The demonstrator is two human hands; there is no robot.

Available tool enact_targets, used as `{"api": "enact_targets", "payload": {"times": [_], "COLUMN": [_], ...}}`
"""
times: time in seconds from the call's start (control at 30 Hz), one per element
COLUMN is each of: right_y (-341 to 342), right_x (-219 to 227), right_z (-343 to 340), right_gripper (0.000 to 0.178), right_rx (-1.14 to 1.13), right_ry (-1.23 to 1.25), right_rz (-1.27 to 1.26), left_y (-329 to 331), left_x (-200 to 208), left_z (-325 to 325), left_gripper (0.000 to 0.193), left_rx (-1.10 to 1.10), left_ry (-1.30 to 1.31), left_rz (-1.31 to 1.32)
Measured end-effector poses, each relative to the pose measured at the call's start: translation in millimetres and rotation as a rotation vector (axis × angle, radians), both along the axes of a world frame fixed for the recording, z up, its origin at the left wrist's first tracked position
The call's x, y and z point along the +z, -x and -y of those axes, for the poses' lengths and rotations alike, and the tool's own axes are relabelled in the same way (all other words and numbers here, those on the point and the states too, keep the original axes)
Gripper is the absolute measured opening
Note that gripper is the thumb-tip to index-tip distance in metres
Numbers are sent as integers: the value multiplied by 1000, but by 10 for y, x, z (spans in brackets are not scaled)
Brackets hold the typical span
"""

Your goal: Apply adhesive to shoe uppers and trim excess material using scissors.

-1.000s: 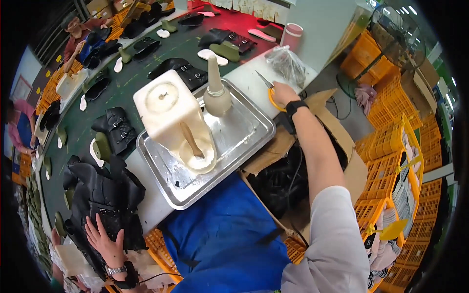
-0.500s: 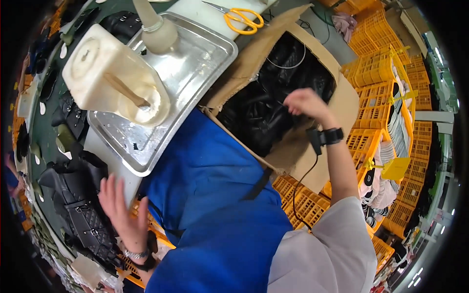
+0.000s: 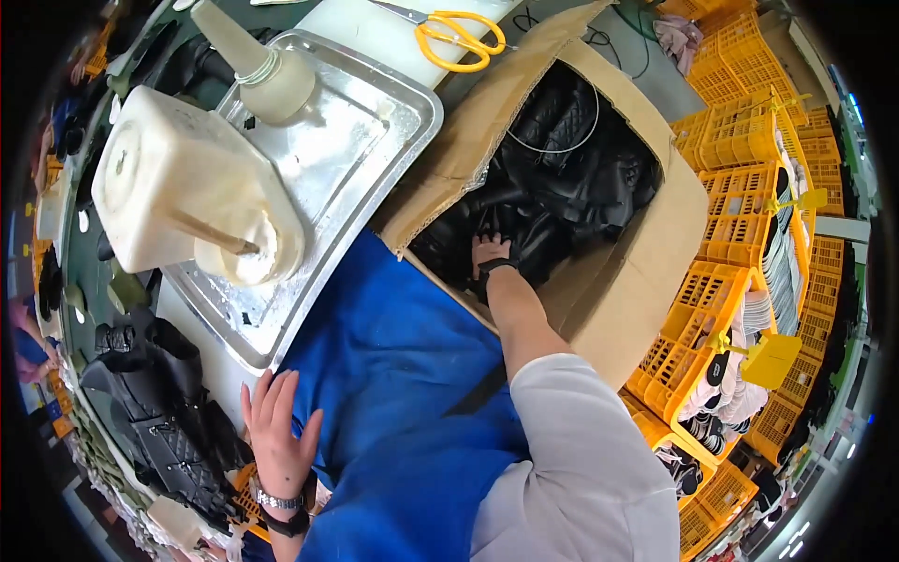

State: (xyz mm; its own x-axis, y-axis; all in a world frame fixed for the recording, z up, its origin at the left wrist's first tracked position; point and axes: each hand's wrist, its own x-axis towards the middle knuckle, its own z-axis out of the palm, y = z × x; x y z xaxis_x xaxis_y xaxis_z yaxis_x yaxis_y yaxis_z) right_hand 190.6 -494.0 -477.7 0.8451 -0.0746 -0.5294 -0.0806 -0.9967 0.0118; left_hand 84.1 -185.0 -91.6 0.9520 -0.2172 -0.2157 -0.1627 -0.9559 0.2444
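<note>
My right hand (image 3: 491, 251) is down inside a cardboard box (image 3: 660, 248), against a heap of black quilted boot uppers (image 3: 590, 187). Its fingertips are lost among the dark pieces, so whether they grip one is not visible. With fingers stretched and nothing in it, my left hand (image 3: 281, 426) hovers in front of my blue apron (image 3: 393, 384), near the tray's near corner. Left of that hand, black boots with quilting and buckles (image 3: 169, 431) lie on the bench.
A metal tray (image 3: 361, 140) holds a white glue container (image 3: 154, 178) with a brush (image 3: 211, 229) in it and a cone-necked bottle (image 3: 272, 84). Yellow-handled scissors (image 3: 459, 39) lie beyond. Yellow crates (image 3: 740, 215) are stacked at the right. A pale wire loop (image 3: 562, 150) crosses the box's contents.
My right hand has gone down and left from above the box into the uppers. My left hand has shifted right and down, still spread. The whole view has shifted slightly.
</note>
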Motion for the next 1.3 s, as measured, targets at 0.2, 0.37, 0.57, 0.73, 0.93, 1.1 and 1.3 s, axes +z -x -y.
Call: {"api": "enact_targets", "payload": {"times": [0.2,0.37,0.57,0.73,0.93,1.1,1.3], "right_y": [116,384,461,918,883,663,609], "right_x": [547,886,2591,3104,3123,3473,3195], "right_z": [231,575,1353,1768,1426,981,1269], "right_gripper": [57,47,29,38,55,54,59], "right_rx": [39,164,-520,-730,-933,-449,5], "right_ry": [-249,-491,-1206,-2181,-2425,-2245,-487], "right_rz": [-130,-76,298,372,436,448,482], "left_y": [-122,-322,-513,-680,-723,-897,-1112], "left_x": [-83,-72,-337,-469,-439,-638,-812], "left_z": [78,426,692,1093,1437,1634,1848], "left_gripper": [50,49,44,53,87,36,30], "left_rx": [-14,-175,-431,-587,-581,-499,-405], "left_ry": [68,164,366,534,698,786,968], "left_rz": [-19,-21,34,-38,68,102,161]}}
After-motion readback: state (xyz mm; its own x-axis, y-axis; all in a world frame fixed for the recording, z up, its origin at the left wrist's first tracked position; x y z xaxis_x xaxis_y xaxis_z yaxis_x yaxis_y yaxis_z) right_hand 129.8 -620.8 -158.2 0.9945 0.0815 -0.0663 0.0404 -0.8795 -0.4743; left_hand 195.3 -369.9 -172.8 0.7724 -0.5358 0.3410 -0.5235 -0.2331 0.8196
